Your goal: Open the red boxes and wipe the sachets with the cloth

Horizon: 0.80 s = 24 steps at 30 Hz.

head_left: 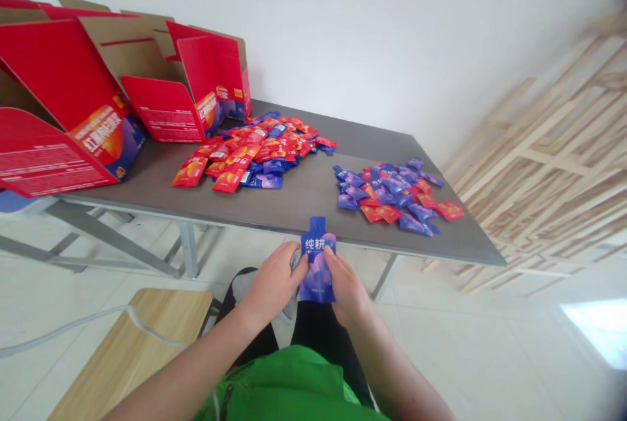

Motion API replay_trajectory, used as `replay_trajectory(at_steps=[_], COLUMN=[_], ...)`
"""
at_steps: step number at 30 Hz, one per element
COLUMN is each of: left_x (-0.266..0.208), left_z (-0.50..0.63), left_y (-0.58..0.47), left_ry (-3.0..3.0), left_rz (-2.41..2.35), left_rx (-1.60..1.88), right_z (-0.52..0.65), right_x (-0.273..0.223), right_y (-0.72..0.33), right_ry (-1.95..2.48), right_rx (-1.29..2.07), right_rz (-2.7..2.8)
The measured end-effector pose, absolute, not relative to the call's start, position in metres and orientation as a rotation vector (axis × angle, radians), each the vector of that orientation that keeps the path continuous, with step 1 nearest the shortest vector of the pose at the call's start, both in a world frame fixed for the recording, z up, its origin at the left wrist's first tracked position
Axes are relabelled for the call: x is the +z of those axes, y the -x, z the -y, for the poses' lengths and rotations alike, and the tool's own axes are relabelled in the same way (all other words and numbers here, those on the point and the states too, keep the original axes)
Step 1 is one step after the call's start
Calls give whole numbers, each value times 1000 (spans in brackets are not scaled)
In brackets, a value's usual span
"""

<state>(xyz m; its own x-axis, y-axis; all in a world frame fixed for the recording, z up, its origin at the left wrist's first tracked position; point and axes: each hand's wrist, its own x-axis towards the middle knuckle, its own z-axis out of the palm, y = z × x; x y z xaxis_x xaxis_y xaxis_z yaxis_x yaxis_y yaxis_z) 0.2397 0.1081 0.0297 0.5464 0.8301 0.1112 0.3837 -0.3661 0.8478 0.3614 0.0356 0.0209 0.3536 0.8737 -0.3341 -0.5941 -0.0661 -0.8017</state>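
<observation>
Between my two hands is a blue-purple pouch (318, 280) with white lettering and a narrow neck at its top, held upright just off the table's front edge. My left hand (277, 277) pinches its left side, thumb on the front. On the right side, my right hand (347, 287) grips it the same way, its thumb pressed on the printed face. Past the pouch, a pile of red and blue pouches (264, 147) lies on the grey table (313, 196). To the right lies a smaller pile of purple and red pouches (392, 189).
Open red cardboard boxes (166, 104) stand on the table's left part, flaps up. A wooden stool top (142, 336) sits at lower left, with a pale cable (132, 315) across it. Wooden slats (553, 166) lean by the wall on the right.
</observation>
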Motion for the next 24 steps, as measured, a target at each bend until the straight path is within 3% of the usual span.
replay_trajectory(at_steps=[7,12,16,19,24], left_x=[57,56,35,25,18], left_z=[-110,-86,-78,-85,-98], left_y=[-237,-264,-266,-253,-232], left_ry=[-1440,-2062,-2151,-2131,-1973], left_rz=[-1125,-708,-611,-703,-1000], left_rx=[1236,1001,756,605,694], right_z=[-36,-50,-59,-59,-80], right_x=[19,34,43,38,31], right_y=[-364,-357,-370,-391,-476], right_ry=[1096,935,907,975,1206], right_rx=[1063,1082,987,885,465], right_rz=[328,366,337,390,377])
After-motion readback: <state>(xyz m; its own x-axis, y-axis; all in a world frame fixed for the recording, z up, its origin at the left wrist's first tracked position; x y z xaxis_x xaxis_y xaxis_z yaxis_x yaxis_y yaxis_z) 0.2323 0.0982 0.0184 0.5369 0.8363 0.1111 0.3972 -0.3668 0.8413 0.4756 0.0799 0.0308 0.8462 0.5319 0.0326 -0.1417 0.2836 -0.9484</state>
